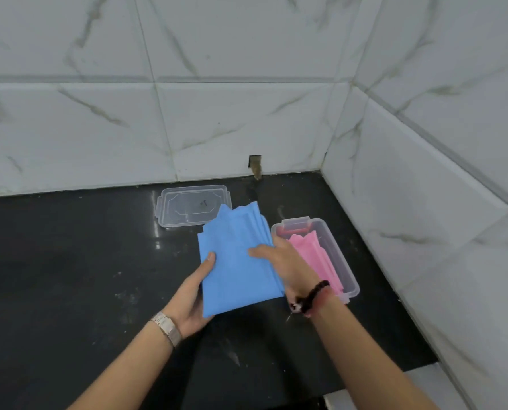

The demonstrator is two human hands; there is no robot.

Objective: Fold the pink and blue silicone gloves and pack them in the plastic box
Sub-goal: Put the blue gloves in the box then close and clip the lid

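Black glossy stone table [69, 276] in a white marble-tiled wall [246, 113] corner. Folded blue silicone gloves [238, 261] held above it: your left hand [192, 294] grips the near-left edge, your right hand [285, 261] the right side. Clear plastic box [347, 261] just right, folded pink silicone gloves [320, 255] inside. Clear plastic lid [187, 205] behind.

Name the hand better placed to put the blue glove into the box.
Probably the right hand: it grips the blue glove on the side next to the plastic box, where the pink glove already lies.
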